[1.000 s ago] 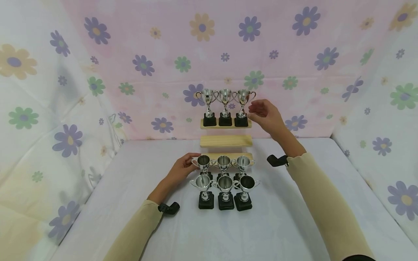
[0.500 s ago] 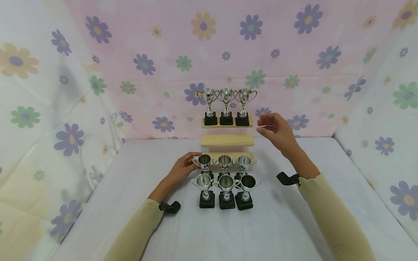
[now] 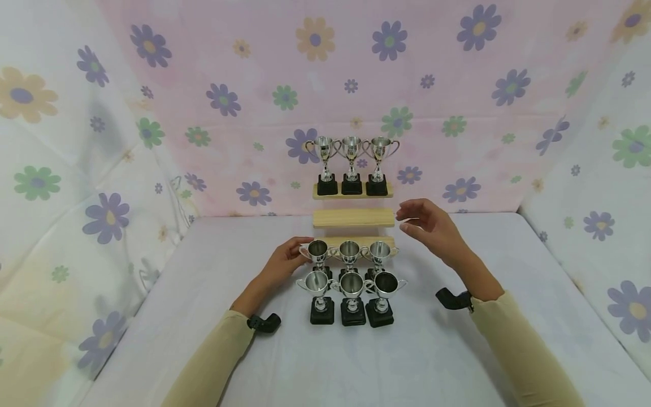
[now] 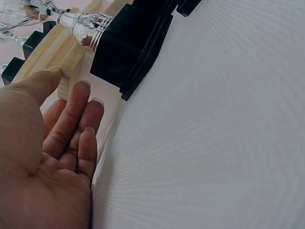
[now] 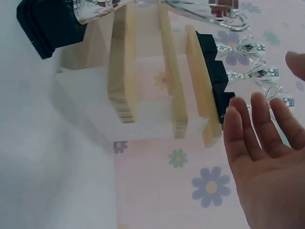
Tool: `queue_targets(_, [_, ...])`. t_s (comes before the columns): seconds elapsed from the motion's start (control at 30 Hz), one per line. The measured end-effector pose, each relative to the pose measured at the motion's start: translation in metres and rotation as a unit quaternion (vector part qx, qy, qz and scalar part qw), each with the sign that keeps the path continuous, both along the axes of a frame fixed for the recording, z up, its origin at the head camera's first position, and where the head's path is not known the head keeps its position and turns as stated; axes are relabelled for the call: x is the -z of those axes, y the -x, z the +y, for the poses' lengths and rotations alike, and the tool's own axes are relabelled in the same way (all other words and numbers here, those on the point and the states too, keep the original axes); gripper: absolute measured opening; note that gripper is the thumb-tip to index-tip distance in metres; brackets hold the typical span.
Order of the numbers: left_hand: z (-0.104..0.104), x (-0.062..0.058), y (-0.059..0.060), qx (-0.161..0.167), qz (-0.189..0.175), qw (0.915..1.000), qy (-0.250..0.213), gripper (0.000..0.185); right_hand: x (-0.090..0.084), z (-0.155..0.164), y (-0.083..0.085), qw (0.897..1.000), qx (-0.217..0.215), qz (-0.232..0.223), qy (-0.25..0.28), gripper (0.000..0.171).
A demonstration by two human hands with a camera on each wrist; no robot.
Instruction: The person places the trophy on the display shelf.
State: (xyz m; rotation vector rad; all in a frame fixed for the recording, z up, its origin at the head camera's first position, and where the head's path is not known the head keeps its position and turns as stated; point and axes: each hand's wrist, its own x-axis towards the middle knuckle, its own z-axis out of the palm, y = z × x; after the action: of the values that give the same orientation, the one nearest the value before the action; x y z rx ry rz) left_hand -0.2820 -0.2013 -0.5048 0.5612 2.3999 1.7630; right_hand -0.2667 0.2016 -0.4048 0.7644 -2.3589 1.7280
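In the head view, a wooden stepped shelf (image 3: 353, 218) stands at the far edge of a table (image 3: 356, 362) covered with a white cloth. Three silver trophies (image 3: 351, 164) stand in a row on its top step, the middle step is bare, and three more trophies (image 3: 349, 253) stand on the lowest step. A front row of three trophies (image 3: 351, 297) stands on the cloth just before the shelf. The left hand (image 3: 283, 264) lies on the cloth at the left end of the lowest step, its fingertips at the handle of the leftmost trophy (image 3: 317, 253) there; whether they really touch it I cannot tell from here. The right hand (image 3: 431, 229) hovers in the air just to the right of the middle step, fingers relaxed and a little spread, holding nothing. Behind everything hangs a pink cloth with flowers (image 3: 315, 85). In the left wrist view, the left hand (image 4: 52, 157) is seen with straight fingers lying together, palm toward the camera, and the thumb tip is touching the end of the wooden step (image 4: 71, 62), beside a black trophy base (image 4: 126, 50); it grips nothing. In the right wrist view, the right hand (image 5: 264, 167) is flat with fingers apart and empty, near the end of the shelf (image 5: 164, 76) but not touching it.
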Motion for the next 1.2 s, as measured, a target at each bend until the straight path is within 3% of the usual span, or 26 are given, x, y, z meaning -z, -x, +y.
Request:
queue_targets(0.27, [0.001, -0.002, 0.0, -0.004, -0.001, 1.0, 0.006, 0.045, 0.014, 0.01, 0.004, 0.988, -0.149, -0.026, -0.011, 0.053])
queue_targets(0.5, [0.001, -0.001, 0.0, 0.003, 0.002, 1.0, -0.001, 0.046, 0.02, 0.016, 0.005, 0.974, -0.221, -0.046, -0.033, 0.06])
queue_targets(0.83, [0.0, -0.002, -0.002, 0.0, -0.002, 1.0, -0.003, 0.046, 0.029, 0.0, 0.002, 0.969, -0.221, -0.038, -0.099, 0.064])
queue_targets(1.03, [-0.001, -0.001, -0.001, 0.004, -0.004, 1.0, -0.002, 0.046, 0.037, -0.012, 0.001, 0.97, -0.212, -0.034, -0.116, 0.053])
queue_targets(1.2, [0.0, 0.0, 0.0, 0.006, 0.002, 1.0, -0.004, 0.045, 0.039, -0.02, 0.0, 0.974, -0.176, -0.031, -0.136, 0.038])
